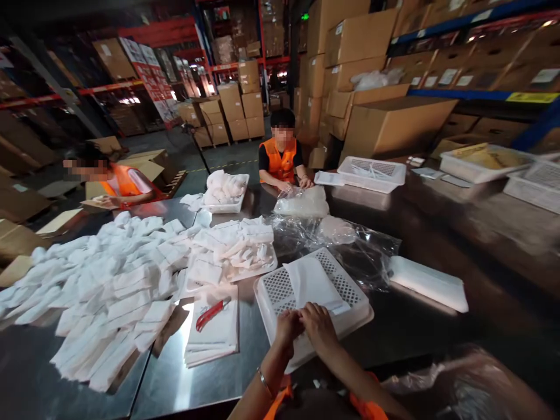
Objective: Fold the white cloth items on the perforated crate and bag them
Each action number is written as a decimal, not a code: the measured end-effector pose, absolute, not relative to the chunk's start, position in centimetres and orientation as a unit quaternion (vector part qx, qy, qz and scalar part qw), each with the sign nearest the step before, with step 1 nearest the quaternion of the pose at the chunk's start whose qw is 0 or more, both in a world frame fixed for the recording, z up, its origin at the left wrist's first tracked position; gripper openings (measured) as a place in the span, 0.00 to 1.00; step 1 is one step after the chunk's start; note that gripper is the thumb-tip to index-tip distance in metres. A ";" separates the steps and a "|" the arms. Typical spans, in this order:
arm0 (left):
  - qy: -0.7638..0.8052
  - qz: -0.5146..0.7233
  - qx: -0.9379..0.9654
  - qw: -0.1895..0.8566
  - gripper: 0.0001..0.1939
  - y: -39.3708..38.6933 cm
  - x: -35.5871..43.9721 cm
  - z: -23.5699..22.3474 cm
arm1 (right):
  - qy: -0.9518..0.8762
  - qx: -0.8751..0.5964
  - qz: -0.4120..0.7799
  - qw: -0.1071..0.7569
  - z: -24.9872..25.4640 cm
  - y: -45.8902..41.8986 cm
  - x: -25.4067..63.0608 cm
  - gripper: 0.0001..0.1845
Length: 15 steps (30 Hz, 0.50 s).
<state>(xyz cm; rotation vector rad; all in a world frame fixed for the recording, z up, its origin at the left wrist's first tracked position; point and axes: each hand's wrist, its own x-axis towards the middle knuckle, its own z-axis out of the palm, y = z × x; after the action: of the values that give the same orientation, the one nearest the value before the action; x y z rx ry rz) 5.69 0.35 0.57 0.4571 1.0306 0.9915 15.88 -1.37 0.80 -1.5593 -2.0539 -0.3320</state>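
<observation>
1. Flat white packet (312, 283) lies in the perforated white tray (273, 289) on the steel table (210, 373), right in front of the person.
2. Left hand (287, 328) and right hand (319, 326) touch each other at the packet's near edge, fingers curled on it; how firm the grip is, can't tell.
3. Red cutter (211, 312) lies on a packet stack (214, 338) left of the tray.
4. Big packet pile (109, 286) lies further left.
5. Clear bags (350, 245) lie behind the tray.

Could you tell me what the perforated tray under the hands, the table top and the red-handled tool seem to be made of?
The perforated tray looks like white moulded plastic, matte, with a grid of holes. The table top appears to be brushed stainless steel: grey, with bright reflections. The red-handled tool seems to have a glossy plastic handle; its blade is too small to judge.
</observation>
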 end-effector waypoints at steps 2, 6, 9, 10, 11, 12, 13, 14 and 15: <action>0.473 0.443 0.210 0.732 0.16 0.3 5.5 0.4 | -0.768 -0.570 -0.127 0.264 0.6 -1.7 15.7 0.10; 0.480 0.430 0.219 0.733 0.16 0.5 5.5 0.3 | -0.784 -0.541 -0.124 0.278 0.1 -2.0 15.9 0.07; 0.486 0.422 0.223 0.732 0.16 0.4 5.8 0.5 | -0.786 -0.526 -0.105 0.308 -0.4 -1.9 16.4 0.06; 0.492 0.419 0.223 0.730 0.15 0.2 5.9 0.5 | -0.785 -0.520 -0.097 0.322 -0.6 -2.0 16.6 0.07; 0.502 0.416 0.224 0.725 0.14 0.1 6.0 0.6 | -0.783 -0.516 -0.087 0.336 -0.8 -2.1 16.8 0.08; 0.514 0.413 0.225 0.717 0.13 -0.1 6.1 0.6 | -0.779 -0.513 -0.076 0.351 -0.9 -2.4 16.8 0.09; 0.530 0.411 0.225 0.707 0.13 -0.3 6.1 0.6 | -0.773 -0.515 -0.065 0.366 -1.0 -2.7 16.8 0.09; 0.547 0.409 0.226 0.695 0.12 -0.4 6.1 0.6 | -0.764 -0.519 -0.053 0.380 -1.1 -3.0 16.8 0.10; 0.565 0.405 0.231 0.681 0.12 -0.4 5.9 0.6 | -0.750 -0.529 -0.041 0.394 -1.2 -3.3 16.9 0.11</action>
<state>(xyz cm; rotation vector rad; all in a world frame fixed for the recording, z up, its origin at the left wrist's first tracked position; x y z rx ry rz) 5.88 -0.44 0.57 0.5174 1.2674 0.9091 16.91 -3.31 -1.20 -1.3422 -1.9031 -0.1031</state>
